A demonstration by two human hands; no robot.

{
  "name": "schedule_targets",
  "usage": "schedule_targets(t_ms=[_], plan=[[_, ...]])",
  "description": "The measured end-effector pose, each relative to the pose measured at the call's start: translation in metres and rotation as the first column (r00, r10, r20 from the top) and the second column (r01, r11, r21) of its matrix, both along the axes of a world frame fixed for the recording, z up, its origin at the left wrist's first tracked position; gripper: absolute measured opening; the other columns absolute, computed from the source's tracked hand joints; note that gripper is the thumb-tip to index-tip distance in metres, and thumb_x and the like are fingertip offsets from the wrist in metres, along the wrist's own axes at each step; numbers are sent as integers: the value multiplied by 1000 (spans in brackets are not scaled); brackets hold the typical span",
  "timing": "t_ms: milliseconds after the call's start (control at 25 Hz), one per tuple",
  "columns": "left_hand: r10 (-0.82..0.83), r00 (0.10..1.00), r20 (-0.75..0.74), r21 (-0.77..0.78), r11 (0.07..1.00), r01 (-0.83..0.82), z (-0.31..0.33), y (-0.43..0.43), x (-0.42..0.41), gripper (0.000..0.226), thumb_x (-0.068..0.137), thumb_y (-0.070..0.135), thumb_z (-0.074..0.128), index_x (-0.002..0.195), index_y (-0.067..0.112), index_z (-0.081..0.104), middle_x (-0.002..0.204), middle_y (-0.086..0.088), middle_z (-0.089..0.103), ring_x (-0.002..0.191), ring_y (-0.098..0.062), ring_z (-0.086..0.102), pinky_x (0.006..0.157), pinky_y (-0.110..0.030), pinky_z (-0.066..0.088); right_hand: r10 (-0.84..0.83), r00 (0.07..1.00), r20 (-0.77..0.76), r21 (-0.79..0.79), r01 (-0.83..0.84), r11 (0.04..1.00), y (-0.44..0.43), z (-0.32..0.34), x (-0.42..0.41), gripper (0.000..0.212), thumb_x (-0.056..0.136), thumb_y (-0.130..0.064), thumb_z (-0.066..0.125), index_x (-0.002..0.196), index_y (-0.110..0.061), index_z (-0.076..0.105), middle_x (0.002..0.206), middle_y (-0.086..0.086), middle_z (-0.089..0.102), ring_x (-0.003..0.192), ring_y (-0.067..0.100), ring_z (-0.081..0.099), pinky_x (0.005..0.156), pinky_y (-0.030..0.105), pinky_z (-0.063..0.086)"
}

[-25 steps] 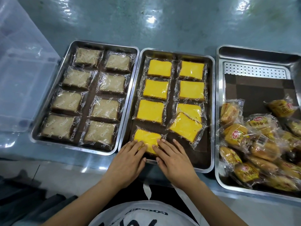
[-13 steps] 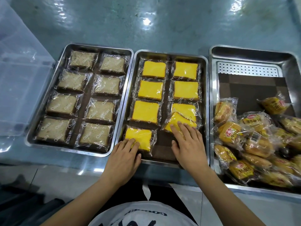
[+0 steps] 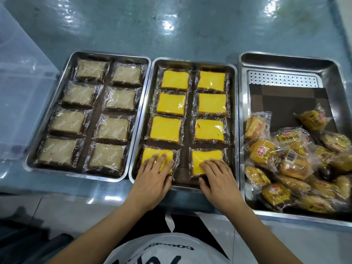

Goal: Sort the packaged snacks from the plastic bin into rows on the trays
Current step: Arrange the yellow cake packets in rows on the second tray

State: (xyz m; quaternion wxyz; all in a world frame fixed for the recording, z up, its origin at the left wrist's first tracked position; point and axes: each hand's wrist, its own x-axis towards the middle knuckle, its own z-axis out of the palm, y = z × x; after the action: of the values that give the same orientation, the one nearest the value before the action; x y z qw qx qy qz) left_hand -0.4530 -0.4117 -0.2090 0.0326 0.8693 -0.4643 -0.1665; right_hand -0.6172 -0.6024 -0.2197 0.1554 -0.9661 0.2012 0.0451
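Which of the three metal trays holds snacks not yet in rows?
The right tray: its orange bread packs lie in a loose heap; the left tray and middle tray hold neat rows.

A white shirt (image 3: 167, 252) printed with black lettering (image 3: 169, 247), dark clothing (image 3: 148, 223) below it, forearms (image 3: 106, 221) bare.

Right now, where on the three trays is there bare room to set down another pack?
On the right tray: the dark mat between the perforated strip and the bread packs. The left tray and middle tray are full, eight cakes each; the left hand and right hand rest on the nearest two.
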Motion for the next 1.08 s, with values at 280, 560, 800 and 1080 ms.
schedule_targets(t_ms=[280,560,800,1080], plan=[[-23,1000,16,16,1000,23,-7,5,-2,58,101,51,28,157,37,23,166,0,21,153,-28,14,121,-53,17,-78,995,-60,-5,77,997,15,-2,-2,59,103,-56,28,155,-29,34,162,5,33,153,25,20,123,49,19],[-20,1000,24,56,998,18,-8,6,2,56,100,52,29,155,39,28,165,0,24,152,-30,20,120,-53,21,-137,989,-58,0,138,990,24,-5,-12,60,104,-58,23,156,-30,33,162,4,32,152,24,21,124,48,16],[-4,1000,29,-1,1000,4,4,-11,13,47,98,46,39,143,33,47,154,-7,39,138,-33,37,112,-49,32,-175,984,-43,-22,174,984,23,2,-3,55,103,-54,30,149,-27,44,155,5,43,146,25,33,120,47,24],[-56,996,65,-22,998,58,0,-63,49,57,103,44,29,158,29,20,167,-5,14,153,-31,12,123,-51,15,-205,978,45,-50,207,977,-14,8,63,57,106,-48,34,157,-23,30,162,7,31,151,25,25,124,45,19]])
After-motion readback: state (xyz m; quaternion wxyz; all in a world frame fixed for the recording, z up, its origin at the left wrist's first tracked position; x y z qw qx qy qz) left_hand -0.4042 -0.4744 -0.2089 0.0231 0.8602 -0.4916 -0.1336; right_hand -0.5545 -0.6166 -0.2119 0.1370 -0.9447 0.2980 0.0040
